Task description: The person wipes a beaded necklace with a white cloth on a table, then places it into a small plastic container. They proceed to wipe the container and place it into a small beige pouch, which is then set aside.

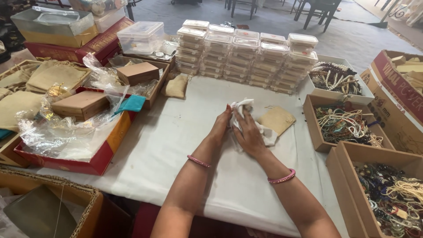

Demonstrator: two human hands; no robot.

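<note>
My left hand [221, 125] and my right hand [249, 134] meet over the middle of a white-covered table [176, 145], both closed around a crumpled white cloth [241, 108] that sticks up between them. What lies inside the cloth is hidden. A flat tan pouch [276, 119] with a drawstring lies just right of my right hand. Each wrist wears a pink bangle.
Stacks of small clear plastic boxes [246, 55] line the far edge. Cardboard trays of bead necklaces [346, 125] stand at the right. At the left are a red box with crinkled plastic wrap [66, 132], brown boxes and beige pouches [48, 77]. Another small pouch [176, 86] lies near the stacks.
</note>
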